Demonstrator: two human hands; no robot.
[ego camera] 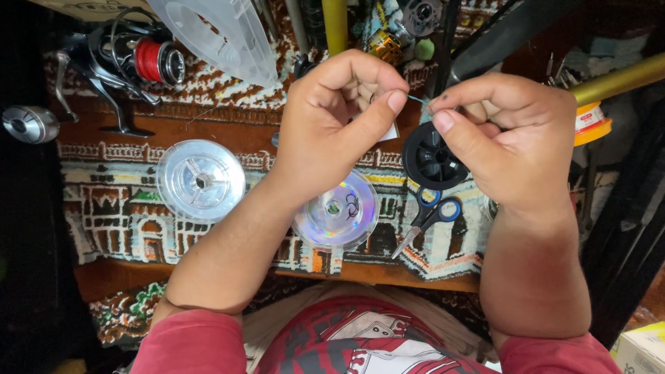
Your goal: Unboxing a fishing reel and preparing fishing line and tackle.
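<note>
Both hands up at centre frame, nearly meeting. Left hand (339,118) curled tight, thumb and forefinger pinched together on one end of a thin pale line (418,100) – the short stretch of it shows between the two hands, just above centre. Right hand (506,138) also pinched, thumb pressed to forefinger on the other end of that line; remaining fingers folded in. Neither grip open at all. A scrap of white shows under the left hand, can't tell what it is.

Just below the right thumb sits a black spool (429,158), touching or just behind the hand – cannot tell if the line runs to it. Blue-handled scissors (429,218) lie lower, right of centre, blades pointing down-left. A shiny disc-like spool (337,211) rests under the left wrist, centre frame. Clear plastic spool (199,179) at left of centre, well apart from the hands.

Upper left: fishing reel (131,62) with red line on its spool. Clear plastic cover (222,34) at top, left of centre. Yellow rod (334,24) at top centre; an orange-and-white spool (590,121) at the right edge. All of it on a patterned woven rug (111,208) – red sleeves at the bottom
</note>
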